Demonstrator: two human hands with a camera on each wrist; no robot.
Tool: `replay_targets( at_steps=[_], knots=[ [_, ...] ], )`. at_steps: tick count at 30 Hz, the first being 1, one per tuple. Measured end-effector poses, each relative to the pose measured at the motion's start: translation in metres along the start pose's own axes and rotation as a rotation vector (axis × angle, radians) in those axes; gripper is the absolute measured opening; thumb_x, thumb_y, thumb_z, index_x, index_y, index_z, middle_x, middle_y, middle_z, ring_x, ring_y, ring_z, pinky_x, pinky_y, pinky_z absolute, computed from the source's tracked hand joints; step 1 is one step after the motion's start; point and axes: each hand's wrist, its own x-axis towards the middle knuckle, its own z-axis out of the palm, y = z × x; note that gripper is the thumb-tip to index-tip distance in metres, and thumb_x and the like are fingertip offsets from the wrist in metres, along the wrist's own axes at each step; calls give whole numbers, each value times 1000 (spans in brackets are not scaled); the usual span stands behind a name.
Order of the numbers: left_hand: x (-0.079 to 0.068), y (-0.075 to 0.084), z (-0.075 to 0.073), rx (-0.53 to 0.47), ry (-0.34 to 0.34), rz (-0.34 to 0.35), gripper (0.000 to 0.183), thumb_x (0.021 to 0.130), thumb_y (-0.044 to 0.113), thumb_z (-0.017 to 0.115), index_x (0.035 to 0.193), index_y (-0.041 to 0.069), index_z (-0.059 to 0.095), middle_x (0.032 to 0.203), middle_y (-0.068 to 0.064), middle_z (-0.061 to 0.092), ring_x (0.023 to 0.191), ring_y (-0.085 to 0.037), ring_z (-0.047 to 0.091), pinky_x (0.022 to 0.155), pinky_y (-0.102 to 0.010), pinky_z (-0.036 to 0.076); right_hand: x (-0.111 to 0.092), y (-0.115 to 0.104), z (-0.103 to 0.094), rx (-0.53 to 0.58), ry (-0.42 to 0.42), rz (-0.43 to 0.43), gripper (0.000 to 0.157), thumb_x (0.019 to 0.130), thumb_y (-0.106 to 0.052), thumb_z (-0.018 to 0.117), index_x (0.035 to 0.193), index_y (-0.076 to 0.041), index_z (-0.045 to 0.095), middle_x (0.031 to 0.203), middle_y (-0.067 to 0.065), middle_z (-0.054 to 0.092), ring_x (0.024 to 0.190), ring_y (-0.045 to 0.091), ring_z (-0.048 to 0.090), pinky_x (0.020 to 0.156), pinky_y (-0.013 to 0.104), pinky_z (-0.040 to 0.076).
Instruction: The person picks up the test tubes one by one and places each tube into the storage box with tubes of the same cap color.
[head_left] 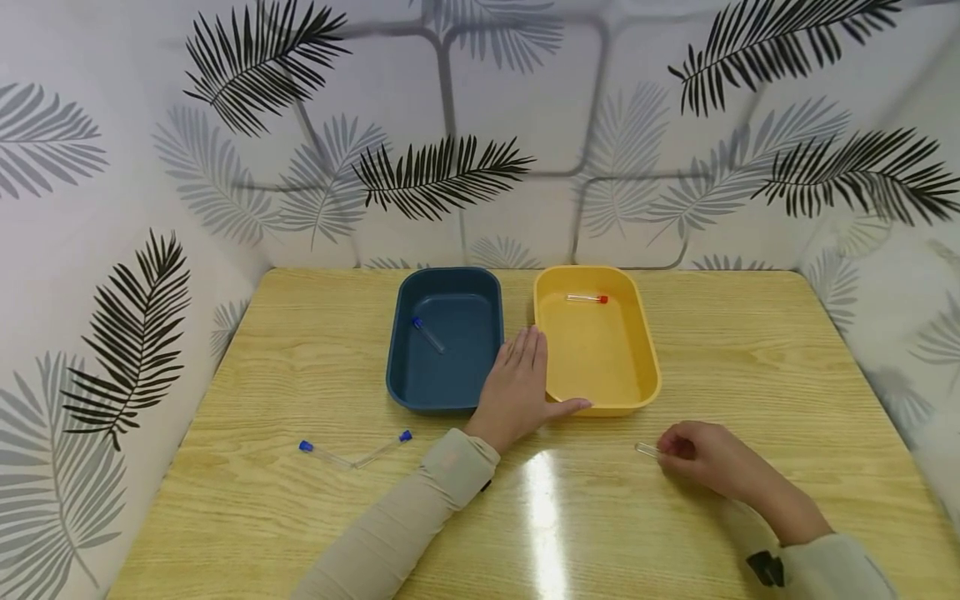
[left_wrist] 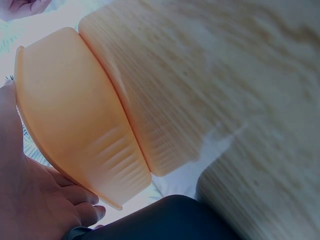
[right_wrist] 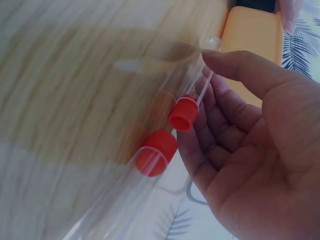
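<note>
My right hand [head_left: 705, 458] pinches a clear test tube [head_left: 646, 450] low over the table, right of the yellow bin's front corner. In the right wrist view its red cap [right_wrist: 183, 114] points back toward the camera, with thumb and fingers around the glass. A second red-capped tube [right_wrist: 156, 152] lies nearer on the wood; in the head view the hand hides it. My left hand [head_left: 516, 387] rests at the yellow bin [head_left: 596, 367], straight fingers along its left rim and thumb across the front corner. Inside that bin lies a red-capped tube [head_left: 587, 298].
A dark blue bin [head_left: 442, 385] stands left of the yellow one, holding a blue-capped tube [head_left: 429, 335]. Two more blue-capped tubes [head_left: 324, 454] lie on the table [head_left: 247, 533] at front left, their ends meeting. Leaf-print cloth [head_left: 510, 233] hangs behind the table.
</note>
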Motion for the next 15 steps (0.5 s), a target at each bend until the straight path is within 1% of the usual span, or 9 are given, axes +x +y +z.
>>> replay_targets(
  at_steps=[7, 10, 15],
  knots=[
    [-1, 0, 0, 3, 20, 4, 111, 68, 83, 21, 140, 0, 19, 144, -13, 21, 133, -24, 13, 106, -39, 14, 5, -5, -1, 49, -41, -15, 10, 82, -21, 64, 84, -12, 60, 74, -7, 54, 66, 5, 49, 58, 21, 43],
    [0, -1, 0, -1, 9, -1, 110, 68, 84, 20, 140, 0, 18, 144, -13, 19, 133, -24, 12, 106, -38, 13, 7, -6, 0, 62, -49, -11, 8, 81, -18, 64, 82, -12, 59, 73, -6, 54, 66, 6, 48, 57, 21, 43],
    [0, 0, 2, -6, -12, -11, 111, 67, 84, 17, 141, 1, 15, 145, -12, 16, 133, -23, 10, 106, -38, 11, 7, -5, 3, 38, -37, -17, 6, 80, -14, 63, 80, -12, 58, 71, -7, 53, 65, 6, 48, 57, 21, 43]
  ],
)
